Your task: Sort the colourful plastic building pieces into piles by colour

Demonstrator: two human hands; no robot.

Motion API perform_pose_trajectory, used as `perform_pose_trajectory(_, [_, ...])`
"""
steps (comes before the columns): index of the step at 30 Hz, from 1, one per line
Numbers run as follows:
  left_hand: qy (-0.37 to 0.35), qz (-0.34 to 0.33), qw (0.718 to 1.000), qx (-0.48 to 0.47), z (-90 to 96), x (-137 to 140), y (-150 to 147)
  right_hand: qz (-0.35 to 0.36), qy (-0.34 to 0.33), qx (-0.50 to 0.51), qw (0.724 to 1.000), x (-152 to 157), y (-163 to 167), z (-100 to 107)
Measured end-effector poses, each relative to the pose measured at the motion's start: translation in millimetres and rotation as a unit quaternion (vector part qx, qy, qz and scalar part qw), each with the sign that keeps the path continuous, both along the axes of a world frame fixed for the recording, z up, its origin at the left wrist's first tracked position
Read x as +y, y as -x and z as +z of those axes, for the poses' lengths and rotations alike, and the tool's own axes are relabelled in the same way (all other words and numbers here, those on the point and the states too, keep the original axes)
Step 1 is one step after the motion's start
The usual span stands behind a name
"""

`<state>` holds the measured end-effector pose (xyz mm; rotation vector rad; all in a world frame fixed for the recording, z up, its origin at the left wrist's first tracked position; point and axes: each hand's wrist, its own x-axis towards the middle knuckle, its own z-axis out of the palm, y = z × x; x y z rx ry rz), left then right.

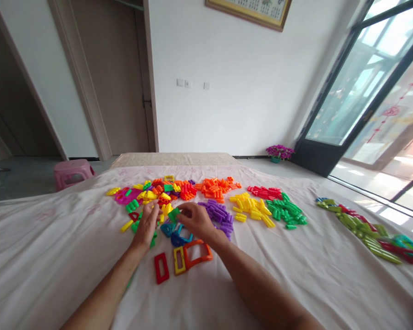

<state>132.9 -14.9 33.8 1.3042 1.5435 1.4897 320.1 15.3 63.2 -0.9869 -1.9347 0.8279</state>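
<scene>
Pale cloth spans the lower half of the frame. At lower centre sits the right hand; farther left, the left hand, whose grip I cannot tell. Purple pieces lie beside the right hand, an orange hollow piece lower. Between both hands, the right one pinches a green piece.

Our bare right hand holds a small green plastic piece. We have our bare left hand near mixed, multicoloured plastic pieces on white cloth.
</scene>
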Motion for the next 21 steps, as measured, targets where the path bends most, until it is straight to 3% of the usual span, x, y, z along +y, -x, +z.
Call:
perform_pose_trajectory(3, [0.01,0.039,0.996,-0.079,-10.7,9.1,18.7,-0.139,-0.06,-0.02,0.988,35.7,-44.6,11.9])
perform_pose_trajectory(8, [0.017,-0.043,0.972,-0.232,-14.3,17.5,40.9,-0.4,-0.102,0.007,0.911,79.2,-146.3,12.9])
perform_pose_trajectory(13, [0.009,-0.09,0.954,-0.286,-6.3,11.5,41.6,-0.529,-0.103,0.049,0.841,68.2,-229.9,9.2])
perform_pose_trajectory(17, [0.0,-0.123,0.947,-0.296,-5.1,6.4,38.0,-0.599,-0.128,0.092,0.785,57.1,-253.6,9.1])
perform_pose_trajectory(19, [0.005,-0.137,0.947,-0.292,-4.8,4.4,36.9,-0.574,-0.125,0.098,0.803,61.1,-243.3,10.1])
perform_pose_trajectory(21, [0.014,-0.15,0.947,-0.285,-3.5,2.1,35.7,-0.504,-0.108,0.087,0.853,68.0,-216.3,11.1])
